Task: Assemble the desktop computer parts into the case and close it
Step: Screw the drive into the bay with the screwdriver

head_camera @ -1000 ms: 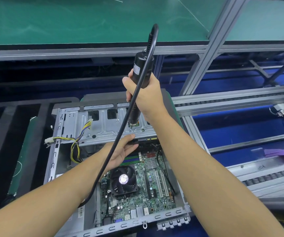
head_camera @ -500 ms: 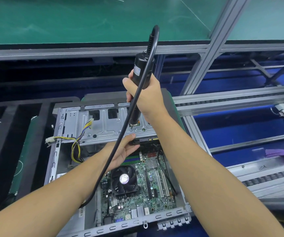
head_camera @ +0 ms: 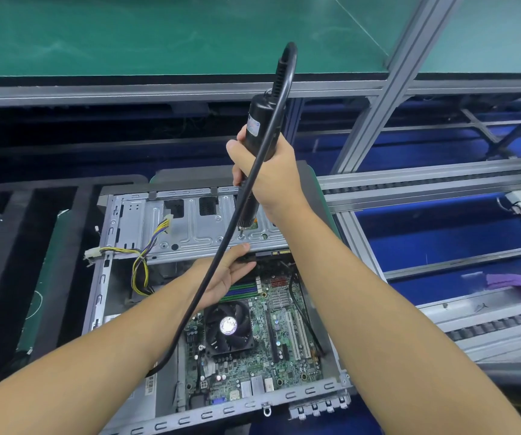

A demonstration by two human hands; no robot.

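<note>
The case [head_camera: 221, 412] lies open before the person, with the board [head_camera: 284, 350] and fan [head_camera: 228, 326] already seated and no lid in view. The right hand [head_camera: 268, 174] has its fingers clamped round the screwdriver [head_camera: 260, 120], bit down on the drive cage [head_camera: 190, 224]. The left hand [head_camera: 224, 274] props the cage's near edge, fingers straight. I judge the job about midway: cage fastening in hand, loose wires [head_camera: 141, 249] unplugged, closing left.

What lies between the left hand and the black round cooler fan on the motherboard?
The row of green and blue memory slots, just beyond the black round cooler fan and partly under the left hand; head view.
</note>
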